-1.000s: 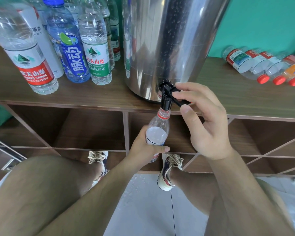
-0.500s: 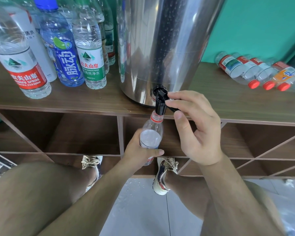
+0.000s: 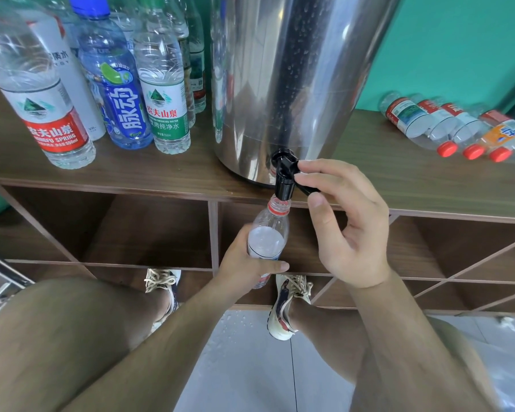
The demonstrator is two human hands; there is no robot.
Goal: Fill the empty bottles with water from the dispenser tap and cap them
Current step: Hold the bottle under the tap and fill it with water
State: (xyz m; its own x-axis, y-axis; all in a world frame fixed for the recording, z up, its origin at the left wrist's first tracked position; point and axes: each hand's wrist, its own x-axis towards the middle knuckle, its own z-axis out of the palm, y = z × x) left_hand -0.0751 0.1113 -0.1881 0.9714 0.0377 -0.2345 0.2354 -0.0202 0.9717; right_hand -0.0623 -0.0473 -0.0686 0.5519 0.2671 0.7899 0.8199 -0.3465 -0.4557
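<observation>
Bottle [image 3: 268, 233] sits right under the black tap [image 3: 284, 179], gripped by the left hand [image 3: 244, 263].
Right hand [image 3: 348, 227], at 2 o'clock from it, pinches the tap lever; brown shelf [image 3: 131, 173] holds the dispenser [image 3: 295, 84], green wall [image 3: 458, 40] behind.

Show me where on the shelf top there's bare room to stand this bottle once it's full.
Widest bare patch for the bottle: the shelf top between the dispenser and the lying red-capped bottles, right of the right hand on the tap lever. A narrower strip runs along the front edge before the upright bottles. Crowded: the left back and the far right end.
</observation>
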